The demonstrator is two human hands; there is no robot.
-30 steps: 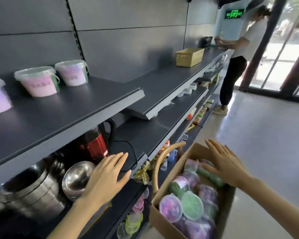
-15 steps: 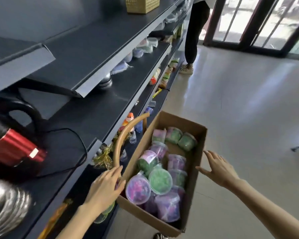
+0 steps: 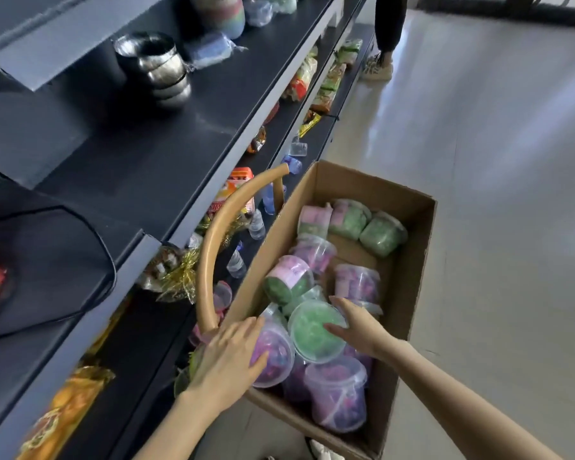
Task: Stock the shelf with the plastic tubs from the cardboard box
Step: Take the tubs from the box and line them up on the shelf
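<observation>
Fingers of your left hand (image 3: 226, 360) lie relaxed across the purple tub (image 3: 276, 361) in the cardboard box (image 3: 412, 260). Your right hand (image 3: 359, 327) clasps the green tub (image 3: 309, 340) beside it.

Cardboard box (image 3: 409, 260): on floor, top open, just right of shelf (image 3: 166, 167). Clear lidded tubs (image 3: 356, 283) inside, jumbled, green or purple/pink fill. Green tub (image 3: 312, 336) lid-up at near end; purple tub (image 3: 274, 356) touching its left. Far tubs (image 3: 382, 234) on their sides.
</observation>
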